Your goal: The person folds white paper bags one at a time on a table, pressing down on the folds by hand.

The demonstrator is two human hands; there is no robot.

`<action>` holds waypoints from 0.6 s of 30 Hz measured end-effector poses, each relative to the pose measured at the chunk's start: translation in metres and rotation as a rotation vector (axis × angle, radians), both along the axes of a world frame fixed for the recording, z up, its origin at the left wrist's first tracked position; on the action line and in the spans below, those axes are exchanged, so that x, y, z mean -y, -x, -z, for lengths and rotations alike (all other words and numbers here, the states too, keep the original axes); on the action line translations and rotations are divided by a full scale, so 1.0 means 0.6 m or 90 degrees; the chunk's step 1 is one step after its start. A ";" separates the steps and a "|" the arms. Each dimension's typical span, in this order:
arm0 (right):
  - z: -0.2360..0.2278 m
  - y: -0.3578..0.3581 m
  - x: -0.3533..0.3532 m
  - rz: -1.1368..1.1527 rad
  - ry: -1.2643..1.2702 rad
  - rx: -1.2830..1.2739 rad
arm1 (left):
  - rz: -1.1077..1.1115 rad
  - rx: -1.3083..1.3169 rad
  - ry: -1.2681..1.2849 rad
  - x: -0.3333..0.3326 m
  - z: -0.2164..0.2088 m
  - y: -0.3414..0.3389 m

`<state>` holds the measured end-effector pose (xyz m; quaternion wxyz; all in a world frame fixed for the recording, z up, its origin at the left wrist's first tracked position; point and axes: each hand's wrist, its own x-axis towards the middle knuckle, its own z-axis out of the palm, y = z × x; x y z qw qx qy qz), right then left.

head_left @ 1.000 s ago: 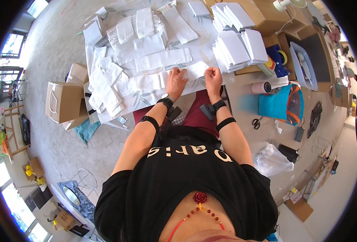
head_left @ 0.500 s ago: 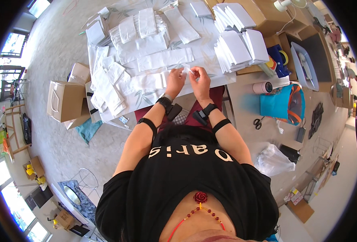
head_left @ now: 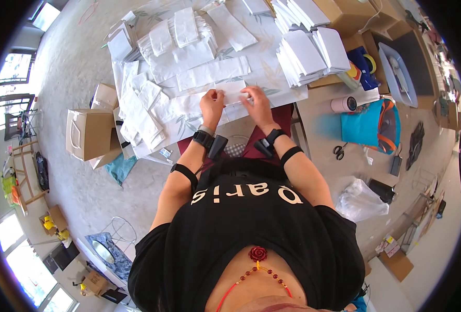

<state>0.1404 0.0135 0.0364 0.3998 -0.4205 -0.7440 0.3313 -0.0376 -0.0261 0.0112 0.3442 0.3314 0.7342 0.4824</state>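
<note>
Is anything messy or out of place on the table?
The white paper bags near the table's left edge lie scattered and overlapping, while the stacks on the right are neat. Scissors lie on the floor.

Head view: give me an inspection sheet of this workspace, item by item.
Surface: table under a pale leaf-print cloth, mostly covered.
Job's things: a small white paper piece, gripped at its two ends by the left hand and right hand.
Clutter: loose white paper bags spread across the cloth; stacks of white sheets at the right; a tape roll beside them.
Hands: both bare, fingers closed on the paper; dark bands on wrists and forearms.
Cables: nothing seen.
Surroundings: cardboard box on the floor at left, scissors and a teal bag at right, clear plastic bag lower right.
</note>
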 end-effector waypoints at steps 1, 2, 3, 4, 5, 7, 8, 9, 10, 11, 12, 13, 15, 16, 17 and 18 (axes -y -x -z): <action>0.009 -0.011 -0.008 0.039 0.051 -0.002 | 0.002 -0.028 -0.010 0.003 0.002 0.004; 0.023 -0.023 -0.018 0.072 0.053 0.009 | 0.010 -0.050 -0.009 0.004 -0.001 0.003; 0.035 -0.034 -0.031 0.105 0.054 0.020 | 0.015 -0.052 0.004 0.004 -0.005 0.002; 0.048 -0.044 -0.043 0.139 0.055 0.030 | 0.021 -0.054 0.018 0.004 -0.008 0.000; 0.051 -0.046 -0.051 0.130 0.061 0.036 | 0.022 -0.060 0.033 0.006 -0.005 0.005; 0.058 -0.048 -0.063 0.113 0.074 0.048 | 0.033 -0.129 0.046 0.009 0.007 0.015; 0.057 -0.047 -0.067 0.096 0.075 0.057 | 0.039 -0.163 0.052 0.008 0.007 0.015; 0.056 -0.045 -0.070 0.080 0.075 0.065 | 0.039 -0.184 0.043 0.010 0.006 0.015; 0.055 -0.043 -0.073 0.063 0.076 0.074 | 0.039 -0.206 0.034 0.013 0.005 0.014; 0.056 -0.041 -0.077 0.047 0.058 0.081 | 0.039 -0.227 0.023 0.014 0.005 0.014; 0.056 -0.038 -0.082 0.030 0.039 0.089 | 0.042 -0.229 0.022 0.013 0.005 0.013; 0.057 -0.035 -0.085 0.014 0.021 0.097 | 0.045 -0.231 0.021 0.012 0.006 0.012; 0.049 -0.023 -0.087 -0.018 0.001 0.116 | 0.049 -0.243 0.024 0.011 0.007 0.015; 0.045 -0.017 -0.087 -0.034 -0.008 0.125 | 0.052 -0.253 0.027 0.011 0.008 0.016; 0.046 -0.015 -0.089 -0.038 -0.010 0.132 | 0.057 -0.262 0.029 0.009 0.009 0.016; 0.047 -0.012 -0.091 -0.043 -0.011 0.139 | 0.058 -0.259 0.025 0.007 0.009 0.015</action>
